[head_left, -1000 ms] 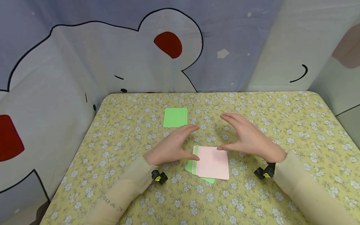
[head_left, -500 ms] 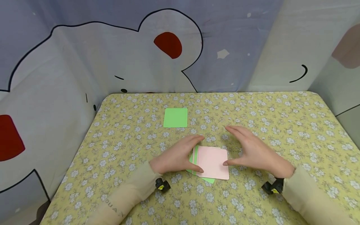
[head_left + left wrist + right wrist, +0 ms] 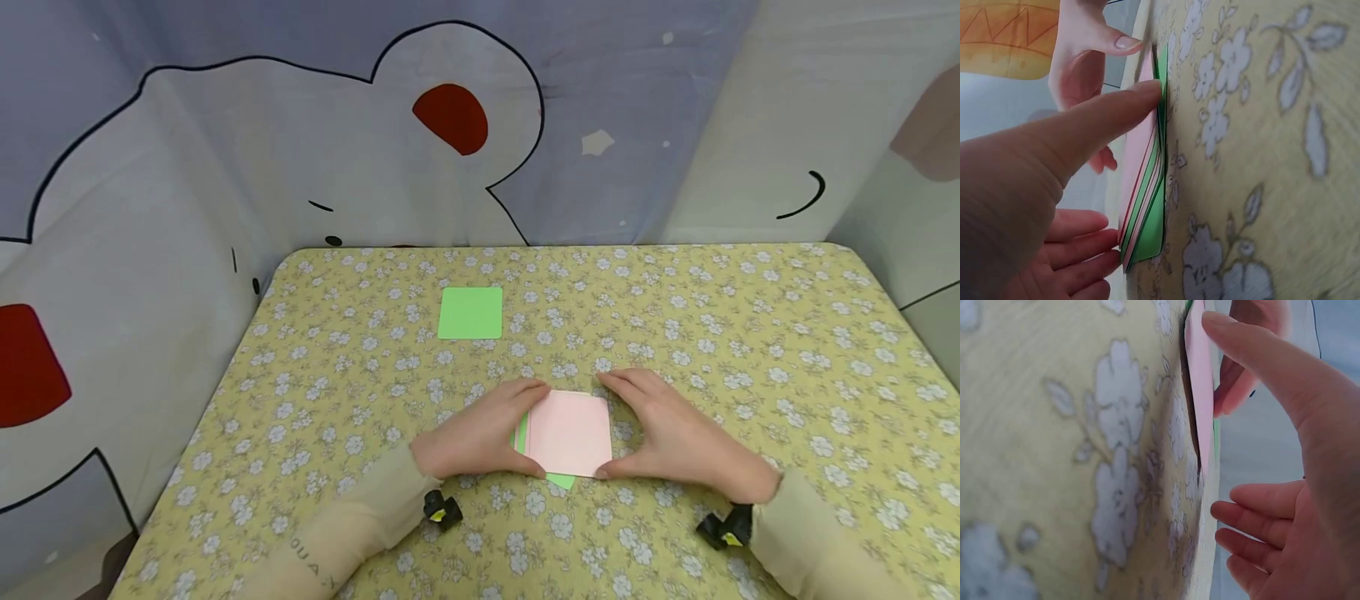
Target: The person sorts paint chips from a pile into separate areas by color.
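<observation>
A loose stack of square pink and green paper sheets [image 3: 570, 435] lies on the flowered cloth, with a pink sheet on top. Green and pink edges stick out at its left, and a green corner shows at the front. My left hand [image 3: 486, 431] spans the stack's left side, thumb at the near edge and fingers at the far corner. The left wrist view shows its thumb [image 3: 1116, 112] against the layered sheets [image 3: 1147, 187]. On the other side my right hand [image 3: 678, 433] touches the near right corner with its thumb, its slightly bent fingers beyond the far right corner.
A single green square sheet [image 3: 470, 313] lies farther back on the table, left of the stack. The yellow flowered tablecloth [image 3: 787, 333] covers the tabletop. A printed curtain [image 3: 637, 125] hangs behind the table's far edge.
Both hands have come down and toward me, from above the stack to its left and right sides. The stack and the single green sheet lie where they were.
</observation>
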{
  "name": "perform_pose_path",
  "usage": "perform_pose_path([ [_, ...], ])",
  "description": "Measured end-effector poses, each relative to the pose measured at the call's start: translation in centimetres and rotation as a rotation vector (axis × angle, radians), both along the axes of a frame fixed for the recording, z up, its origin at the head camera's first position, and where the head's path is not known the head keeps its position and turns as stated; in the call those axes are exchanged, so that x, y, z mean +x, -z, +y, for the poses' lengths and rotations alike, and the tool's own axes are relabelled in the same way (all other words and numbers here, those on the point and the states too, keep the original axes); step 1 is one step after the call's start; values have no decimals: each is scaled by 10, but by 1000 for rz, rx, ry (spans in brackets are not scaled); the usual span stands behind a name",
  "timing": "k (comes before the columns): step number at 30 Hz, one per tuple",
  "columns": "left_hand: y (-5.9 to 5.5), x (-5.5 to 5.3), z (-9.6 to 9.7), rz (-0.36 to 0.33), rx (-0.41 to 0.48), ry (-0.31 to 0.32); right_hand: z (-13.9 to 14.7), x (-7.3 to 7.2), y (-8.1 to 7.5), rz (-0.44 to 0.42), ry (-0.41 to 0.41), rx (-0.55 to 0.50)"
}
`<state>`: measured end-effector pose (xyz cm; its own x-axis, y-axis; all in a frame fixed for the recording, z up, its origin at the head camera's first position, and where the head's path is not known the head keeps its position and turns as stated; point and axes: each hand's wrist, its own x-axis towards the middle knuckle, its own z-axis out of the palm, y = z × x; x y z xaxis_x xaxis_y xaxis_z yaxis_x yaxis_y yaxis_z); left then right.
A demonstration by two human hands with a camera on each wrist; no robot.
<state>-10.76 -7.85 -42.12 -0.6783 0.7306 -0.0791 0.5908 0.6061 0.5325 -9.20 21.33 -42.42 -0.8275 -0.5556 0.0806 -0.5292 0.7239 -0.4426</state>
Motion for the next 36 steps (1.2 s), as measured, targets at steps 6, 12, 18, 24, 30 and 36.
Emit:
perform_pose_path([
  [6,2,1,0,7,10,-3,-2,3,4,7,-10,-5],
  [12,1,1,1,2,40,-3,-4,4,6,-5,-14,-4],
  [18,2,1,1,21,34,0,-6,6,5,8,-11,3],
  [24,3,0,2,33,16,6,-6,5,5,41,-22,15],
  [30,4,-2,2,31,19,10,-5,3,4,47,-27,16],
  [36,3,-3,3,21,26,6,-5,2,0,52,-22,2],
])
